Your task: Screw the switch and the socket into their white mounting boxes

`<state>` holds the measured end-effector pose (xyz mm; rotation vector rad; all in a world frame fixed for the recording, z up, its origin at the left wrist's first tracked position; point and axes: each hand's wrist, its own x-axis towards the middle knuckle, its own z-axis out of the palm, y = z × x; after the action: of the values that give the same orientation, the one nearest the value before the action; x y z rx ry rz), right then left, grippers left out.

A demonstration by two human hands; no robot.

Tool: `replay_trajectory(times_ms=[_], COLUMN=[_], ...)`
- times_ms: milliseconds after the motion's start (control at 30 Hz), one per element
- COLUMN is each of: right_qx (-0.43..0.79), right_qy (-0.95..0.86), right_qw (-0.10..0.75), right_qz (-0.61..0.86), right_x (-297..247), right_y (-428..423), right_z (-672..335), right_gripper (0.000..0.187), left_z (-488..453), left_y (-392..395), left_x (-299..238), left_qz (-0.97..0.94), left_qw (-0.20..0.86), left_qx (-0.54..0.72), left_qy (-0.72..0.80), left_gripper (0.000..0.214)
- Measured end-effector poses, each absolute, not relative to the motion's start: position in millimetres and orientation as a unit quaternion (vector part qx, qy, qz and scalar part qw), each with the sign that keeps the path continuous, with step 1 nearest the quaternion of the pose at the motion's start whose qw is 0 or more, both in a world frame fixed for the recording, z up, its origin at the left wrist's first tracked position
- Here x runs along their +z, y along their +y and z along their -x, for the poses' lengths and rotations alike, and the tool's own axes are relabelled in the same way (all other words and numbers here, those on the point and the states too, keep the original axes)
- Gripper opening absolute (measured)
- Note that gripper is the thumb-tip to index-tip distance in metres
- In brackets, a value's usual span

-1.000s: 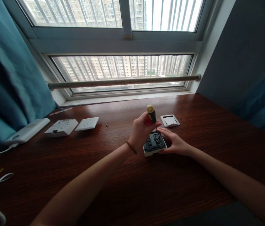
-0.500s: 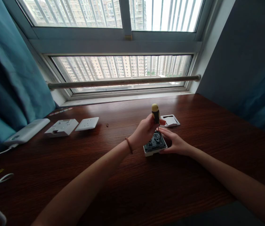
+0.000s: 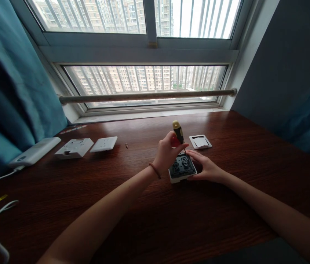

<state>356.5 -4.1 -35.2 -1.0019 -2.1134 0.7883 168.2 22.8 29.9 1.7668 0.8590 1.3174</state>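
My left hand [image 3: 166, 153] is closed around a small screwdriver [image 3: 178, 132] with a yellow and black handle, its tip pointing down into a wall switch module [image 3: 182, 168]. The module lies on the dark wooden table [image 3: 149, 216], dark inner side up in a white frame. My right hand [image 3: 208, 168] rests against the module's right edge, fingers wrapped along its far and near sides, holding it steady.
A white cover frame [image 3: 200, 141] lies just behind the module. Further left are a white socket plate [image 3: 104, 144], a white back box [image 3: 74, 148], two small screws [image 3: 126, 145] and a white power bank [image 3: 35, 151] with cables. Teal curtains flank the window.
The screwdriver handle tilted to upright and back to a left lean while my left hand shifted on it. My right hand and the module stayed put. The view shifted slightly.
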Motion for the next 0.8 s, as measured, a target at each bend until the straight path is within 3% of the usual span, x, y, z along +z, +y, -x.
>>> replay_trajectory(times_ms=[133,233,300,467,800], right_qx=[0.297,0.299,0.293,0.282,0.294], right_qy=[-0.812,-0.814,-0.817,-0.824,-0.820], right_qw=[0.321,0.316,0.317,0.324,0.333], right_qz=[0.386,0.385,0.382,0.368,0.361], right_x=[-32,-30,-30,-26,-23], right_y=[-5,-5,-5,-5,-6], right_z=[-357,-357,-357,-355,-354], right_gripper=[0.089,0.089,0.089,0.085,0.080], left_z=[-168,-160,-154,-149,-152], left_y=[23,26,28,33,35], left_x=[38,44,47,41,31], left_qz=[-0.602,-0.653,-0.744,-0.861,-0.902], left_qw=[0.481,0.420,0.382,0.364,0.260], left_qx=[0.569,0.541,0.444,0.243,0.197], left_qy=[0.286,0.323,0.321,0.261,0.282], left_gripper=[0.016,0.008,0.003,0.012,0.011])
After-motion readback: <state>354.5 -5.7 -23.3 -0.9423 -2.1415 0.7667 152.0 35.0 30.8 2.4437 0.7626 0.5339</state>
